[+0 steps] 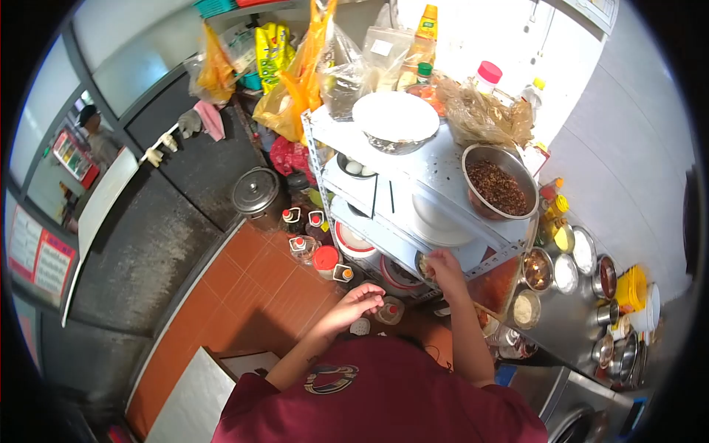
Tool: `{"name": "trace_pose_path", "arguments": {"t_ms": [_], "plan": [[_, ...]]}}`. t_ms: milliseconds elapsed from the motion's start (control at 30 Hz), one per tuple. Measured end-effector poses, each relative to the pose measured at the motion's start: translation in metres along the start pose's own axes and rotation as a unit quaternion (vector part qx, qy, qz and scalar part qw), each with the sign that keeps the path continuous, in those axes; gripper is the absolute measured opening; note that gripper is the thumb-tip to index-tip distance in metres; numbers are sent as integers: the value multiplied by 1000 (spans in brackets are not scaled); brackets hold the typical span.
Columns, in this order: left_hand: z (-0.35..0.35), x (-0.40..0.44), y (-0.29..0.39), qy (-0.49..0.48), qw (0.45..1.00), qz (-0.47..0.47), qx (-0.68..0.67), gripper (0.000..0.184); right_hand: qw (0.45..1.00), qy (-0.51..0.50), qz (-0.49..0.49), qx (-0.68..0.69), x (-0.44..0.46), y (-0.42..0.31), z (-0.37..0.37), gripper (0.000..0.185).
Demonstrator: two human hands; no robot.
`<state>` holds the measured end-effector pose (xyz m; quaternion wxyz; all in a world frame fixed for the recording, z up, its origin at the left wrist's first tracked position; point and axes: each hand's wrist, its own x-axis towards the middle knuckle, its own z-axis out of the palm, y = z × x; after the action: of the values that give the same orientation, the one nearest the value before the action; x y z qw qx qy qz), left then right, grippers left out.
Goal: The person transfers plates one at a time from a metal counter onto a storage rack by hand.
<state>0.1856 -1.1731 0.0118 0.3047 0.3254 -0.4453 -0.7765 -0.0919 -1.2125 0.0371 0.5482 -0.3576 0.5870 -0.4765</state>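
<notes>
Open floor (244,269) lies left of the shelf rack (439,155), edged by a dark panel (148,236). At the rack's near edge, the right hand (445,269) reaches inward, fingers curled beside 1 small bowl (423,267); whether they pinch anything, I cannot tell. The left hand (359,302), before the rack, has bent fingers close together.

Metal shelf rack (443,159). Top: white-lidded bowl (395,122), steel bowl of dark-red flakes (501,182), bags (484,111). Below: what look like eggs (354,167).
</notes>
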Motion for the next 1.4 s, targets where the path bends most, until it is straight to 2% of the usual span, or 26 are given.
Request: {"name": "trace_pose_path", "arguments": {"t_ms": [67, 167, 267, 567, 767, 933, 1200, 1400], "plan": [[11, -7, -6, 23, 1000, -5, -9, 29, 999, -42, 1, 10, -14, 12, -4, 23], [40, -17, -17, 56, 998, -7, -20, 29, 993, -105, -11, -47, -52, 9, -8, 17], [74, -19, -41, 50, 998, -12, -36, 31, 984, -172, -6, -46, -88, 21, -33, 16], [197, -64, -105, 105, 994, 8, -30, 27, 965, -251, 74, -26, -173, 70, -127, 13], [256, -126, -150, 208, 977, 3, -57, 25, 942, -320, 80, -64, -213, 91, -148, 12], [292, -155, -162, 268, 962, 24, -40, 24, 923, -366, 103, -59, -235, 98, -158, 12], [320, -217, -190, 344, 937, 43, -35, 26, 879, -452, 117, -101, -271, 114, -124, 11], [356, -306, -232, 458, 882, 87, -69, 25, 811, -550, 132, -152, -331, 138, -68, 11]]}}
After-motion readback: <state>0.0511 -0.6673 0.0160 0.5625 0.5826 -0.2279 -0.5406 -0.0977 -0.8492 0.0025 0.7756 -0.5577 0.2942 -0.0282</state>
